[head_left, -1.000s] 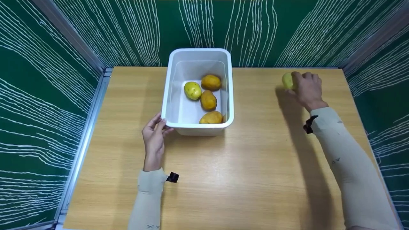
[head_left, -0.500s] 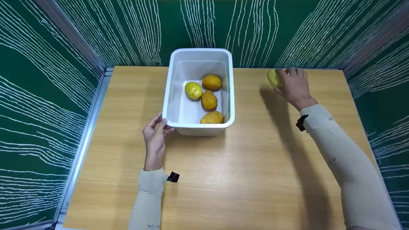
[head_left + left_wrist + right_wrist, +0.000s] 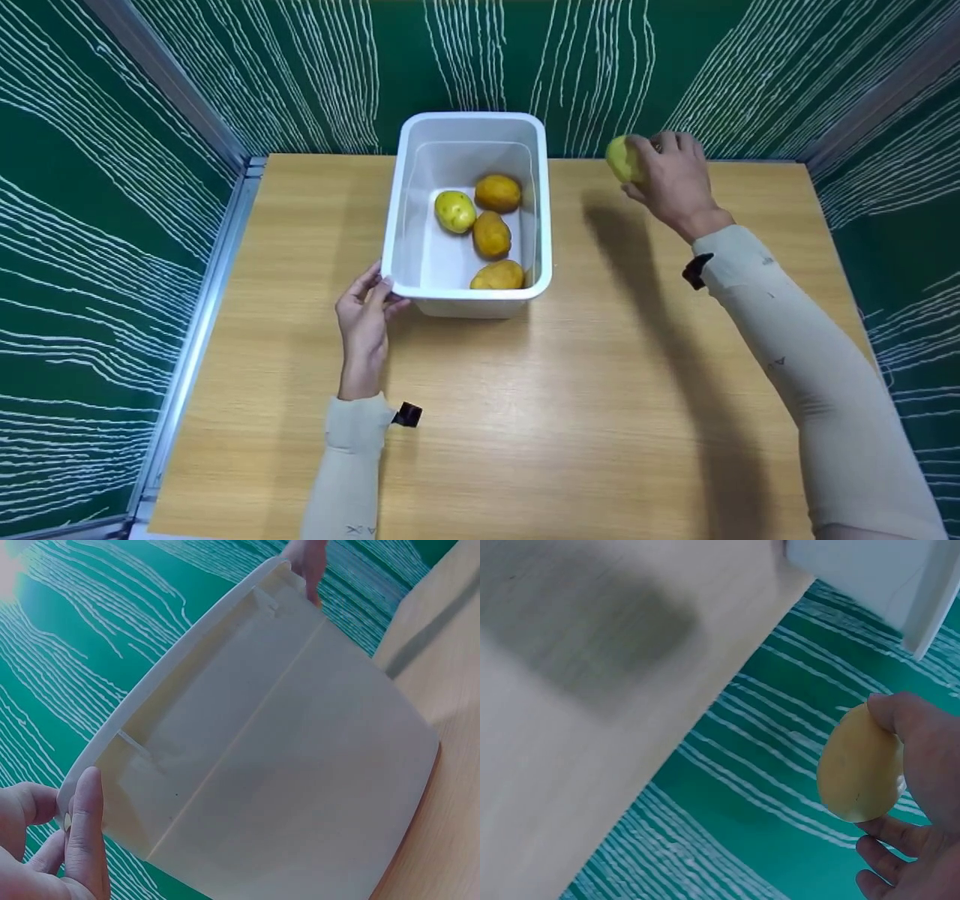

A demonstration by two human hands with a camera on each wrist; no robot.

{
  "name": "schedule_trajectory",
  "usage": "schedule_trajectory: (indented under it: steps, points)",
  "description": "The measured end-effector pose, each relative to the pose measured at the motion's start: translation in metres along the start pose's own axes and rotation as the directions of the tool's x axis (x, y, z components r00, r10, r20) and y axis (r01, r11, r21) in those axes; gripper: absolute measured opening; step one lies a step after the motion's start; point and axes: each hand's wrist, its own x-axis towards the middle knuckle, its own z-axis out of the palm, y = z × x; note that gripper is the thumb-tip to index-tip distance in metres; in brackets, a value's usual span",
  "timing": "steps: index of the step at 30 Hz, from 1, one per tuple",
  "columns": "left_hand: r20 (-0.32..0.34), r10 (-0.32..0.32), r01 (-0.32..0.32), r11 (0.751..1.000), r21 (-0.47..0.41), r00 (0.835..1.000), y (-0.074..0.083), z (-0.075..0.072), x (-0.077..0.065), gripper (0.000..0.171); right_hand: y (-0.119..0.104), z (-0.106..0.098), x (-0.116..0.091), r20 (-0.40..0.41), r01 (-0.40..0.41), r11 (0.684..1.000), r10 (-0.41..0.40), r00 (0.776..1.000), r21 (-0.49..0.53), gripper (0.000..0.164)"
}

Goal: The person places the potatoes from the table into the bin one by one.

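Observation:
My right hand (image 3: 679, 184) grips a yellow-green potato (image 3: 621, 159) above the table's back edge, right of the bin. In the right wrist view the held potato (image 3: 859, 765) looks smooth and oval, with the thumb on top and fingers below. My left hand (image 3: 364, 322) pinches the near left corner of the white plastic bin (image 3: 469, 293); the left wrist view shows the fingers at the rim (image 3: 150, 682). Inside the bin lie a yellow-green potato (image 3: 454, 211) and three browner potatoes, one at the back (image 3: 497, 193), one midway (image 3: 491, 235), one near the front (image 3: 497, 275).
The bin stands on a wooden table (image 3: 585, 420), toward its back. Green panels with white wavy lines (image 3: 600, 67) enclose the back and sides. A metal rail (image 3: 199, 315) runs along the left edge.
My right hand has carried the potato leftward toward the bin and raised it. The left hand stays at the bin's corner, and the potatoes inside have not moved.

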Motion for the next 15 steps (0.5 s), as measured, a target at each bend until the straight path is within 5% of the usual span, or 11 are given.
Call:
schedule_trajectory:
  steps: [15]
  points:
    - [-0.001,0.017,-0.017,1.0,0.013,1.0,-0.001,-0.001,0.0,0.038,-0.049,-0.01,0.017,-0.076,0.108,0.993,-0.104,0.992,0.047,0.063]
